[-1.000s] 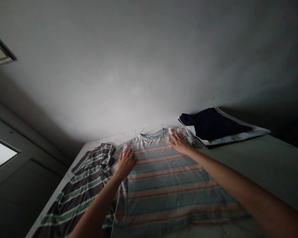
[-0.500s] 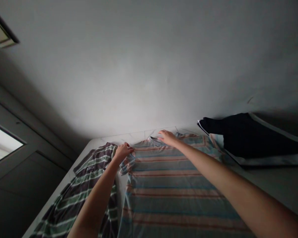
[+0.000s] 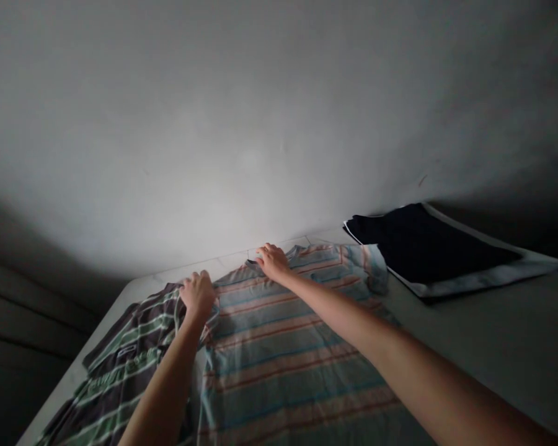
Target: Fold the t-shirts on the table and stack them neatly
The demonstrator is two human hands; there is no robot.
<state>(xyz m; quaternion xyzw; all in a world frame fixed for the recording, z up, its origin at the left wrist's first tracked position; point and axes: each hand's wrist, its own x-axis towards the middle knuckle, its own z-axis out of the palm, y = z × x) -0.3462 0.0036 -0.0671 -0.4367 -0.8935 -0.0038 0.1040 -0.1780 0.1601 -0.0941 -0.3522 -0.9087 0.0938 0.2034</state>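
A short-sleeved T-shirt (image 3: 270,347) with grey, peach and blue stripes lies spread out in front of me, its collar toward the wall. My left hand (image 3: 198,294) is at the shirt's left shoulder, its fingers curled around the fabric there; the fingertips are partly hidden. My right hand (image 3: 273,260) rests over the collar, fingers loosely bent and a little apart, with no clear grip on the cloth. Close to my left hand, a dark garment with green and white stripes (image 3: 144,334) and a gathered band lies along the left side, partly behind my forearm.
Folded navy cloth (image 3: 428,248) with white edging lies at the right, beside the shirt's right sleeve. The pale tabletop (image 3: 483,334) meets a plain grey wall (image 3: 260,136) at the back. Dark panelling (image 3: 23,328) stands at the left.
My view has turned right, so everything appears further left. My right hand has shifted slightly left over the collar. My left hand stays at the shirt's left shoulder.
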